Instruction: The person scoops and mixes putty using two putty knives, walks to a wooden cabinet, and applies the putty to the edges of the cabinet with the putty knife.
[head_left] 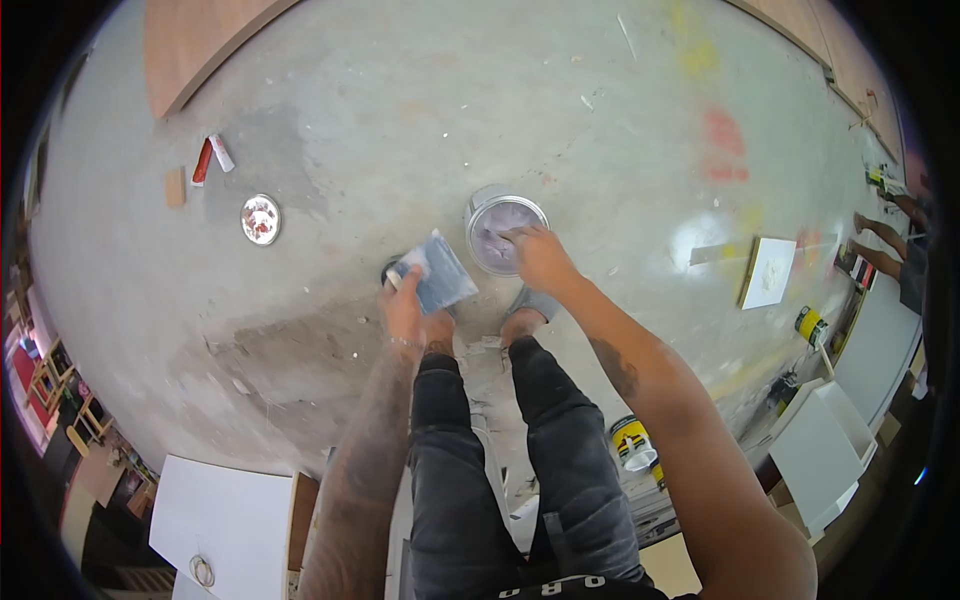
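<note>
Tin (pixel 480 201) of pale paste (pixel 488 247) stands, in the head view, on the floor (pixel 350 150) before your feet (pixel 524 322). Your left hand (pixel 403 308) clamps a blue-grey plate (pixel 444 278) nearby; your right hand (pixel 543 259), apart, reaches over the tin, its grip unclear.

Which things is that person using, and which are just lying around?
Being used:
blue-grey plate, in the left hand
open tin, with the right hand over it
pale paste inside

Probably just lying around:
small tan block
red-and-white thing
yellow-and-black tin
coil
</note>
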